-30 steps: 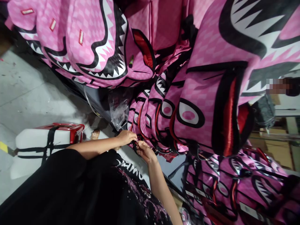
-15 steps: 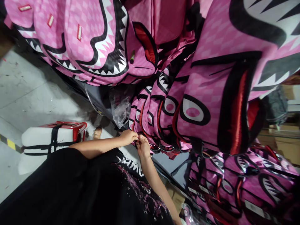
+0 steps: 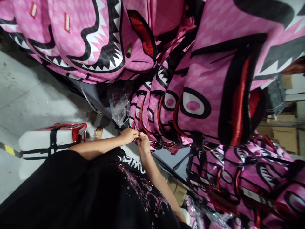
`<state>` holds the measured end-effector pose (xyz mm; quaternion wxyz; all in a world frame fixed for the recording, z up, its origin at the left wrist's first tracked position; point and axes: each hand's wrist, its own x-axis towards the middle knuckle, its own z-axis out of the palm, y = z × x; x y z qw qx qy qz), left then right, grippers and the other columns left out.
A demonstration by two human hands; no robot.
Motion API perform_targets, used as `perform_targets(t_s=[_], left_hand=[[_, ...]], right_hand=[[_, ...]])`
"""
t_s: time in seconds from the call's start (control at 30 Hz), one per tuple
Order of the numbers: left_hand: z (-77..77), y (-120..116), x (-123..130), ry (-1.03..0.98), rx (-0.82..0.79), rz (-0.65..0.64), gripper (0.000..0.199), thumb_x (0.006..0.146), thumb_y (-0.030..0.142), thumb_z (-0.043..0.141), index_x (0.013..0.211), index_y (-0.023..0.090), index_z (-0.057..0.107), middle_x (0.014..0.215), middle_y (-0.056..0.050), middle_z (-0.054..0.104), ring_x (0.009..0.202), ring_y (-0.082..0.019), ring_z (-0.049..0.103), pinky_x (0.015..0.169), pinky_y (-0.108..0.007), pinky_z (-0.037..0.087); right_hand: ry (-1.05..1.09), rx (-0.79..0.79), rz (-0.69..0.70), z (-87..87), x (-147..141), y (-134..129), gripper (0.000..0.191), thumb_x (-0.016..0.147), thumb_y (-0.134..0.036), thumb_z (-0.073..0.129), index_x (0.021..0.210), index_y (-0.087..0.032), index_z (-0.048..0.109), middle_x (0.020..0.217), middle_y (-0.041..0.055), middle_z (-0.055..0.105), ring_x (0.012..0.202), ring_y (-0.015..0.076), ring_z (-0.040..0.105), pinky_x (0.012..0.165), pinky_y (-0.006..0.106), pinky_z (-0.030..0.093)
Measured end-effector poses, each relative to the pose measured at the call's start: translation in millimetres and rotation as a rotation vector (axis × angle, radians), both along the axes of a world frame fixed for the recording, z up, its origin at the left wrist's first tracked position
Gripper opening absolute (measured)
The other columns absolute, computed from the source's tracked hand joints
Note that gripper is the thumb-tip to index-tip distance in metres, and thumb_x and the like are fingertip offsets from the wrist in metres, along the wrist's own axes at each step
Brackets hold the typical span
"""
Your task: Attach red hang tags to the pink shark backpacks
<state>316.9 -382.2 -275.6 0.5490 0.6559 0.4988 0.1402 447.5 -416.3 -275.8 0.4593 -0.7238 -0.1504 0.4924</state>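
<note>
My left hand (image 3: 129,136) and my right hand (image 3: 144,142) meet fingertip to fingertip at the near end of a row of pink checkered backpacks (image 3: 135,113). Both are closed in a pinch. Whatever lies between the fingers is too small and dark to make out. The backpacks, with white eye shapes, black trim and red lining, stand packed side by side just beyond my hands. A clear plastic bag (image 3: 119,108) hangs close above my left hand.
More pink backpacks with shark-tooth prints (image 3: 95,41) are piled at upper left, and others (image 3: 238,178) at lower right. A white padded stool with a red frame (image 3: 78,128) stands on the floor at left. Cardboard boxes (image 3: 284,135) are at far right.
The view has shifted slightly, so the backpacks sit a little further left and up. My hands stay pinched together at the same spot by the backpacks.
</note>
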Motion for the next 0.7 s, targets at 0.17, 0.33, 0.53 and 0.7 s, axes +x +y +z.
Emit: perform_targets(t_s=[0.17, 0.33, 0.53, 0.7], left_hand=[[0.3, -2, 3, 0.059, -0.02, 0.007, 0.016, 0.088, 0.025, 0.057, 0.087, 0.022, 0.073, 0.083, -0.002, 0.074, 0.08, -0.017, 0.065, 0.065, -0.024, 0.038], [0.1, -3, 6, 0.109, 0.002, -0.002, 0.015, 0.088, 0.023, 0.055, 0.09, 0.021, 0.069, 0.084, -0.004, 0.072, 0.079, -0.018, 0.065, 0.068, -0.026, 0.041], [-1.8, -6, 5, 0.115, 0.07, -0.058, 0.021, 0.093, 0.026, 0.048, 0.092, 0.022, 0.069, 0.092, -0.005, 0.073, 0.086, -0.019, 0.066, 0.072, -0.027, 0.041], [-1.4, -3, 3, 0.11, 0.085, -0.074, 0.02, 0.092, 0.032, 0.051, 0.087, 0.023, 0.069, 0.085, -0.003, 0.073, 0.081, -0.017, 0.066, 0.067, -0.025, 0.039]], right_hand=[[-0.071, 0.033, 0.031, -0.2, -2, -6, 0.039, 0.057, -0.044, 0.083, 0.074, -0.017, 0.061, 0.055, -0.0048, 0.056, 0.049, 0.0076, 0.042, 0.048, 0.022, 0.028], [-0.118, 0.075, 0.066, -0.8, -2, -7, 0.042, 0.055, -0.049, 0.082, 0.072, -0.018, 0.061, 0.055, -0.0049, 0.056, 0.052, 0.0089, 0.045, 0.055, 0.025, 0.036], [-0.123, 0.084, 0.113, 0.0, 0, -7, 0.043, 0.054, -0.055, 0.08, 0.069, -0.019, 0.062, 0.061, -0.0012, 0.063, 0.059, 0.0132, 0.052, 0.064, 0.03, 0.043], [-0.072, 0.054, 0.19, 7.8, 10, -7, 0.04, 0.052, -0.049, 0.084, 0.067, -0.017, 0.065, 0.063, 0.0001, 0.065, 0.059, 0.0128, 0.053, 0.064, 0.029, 0.043]])
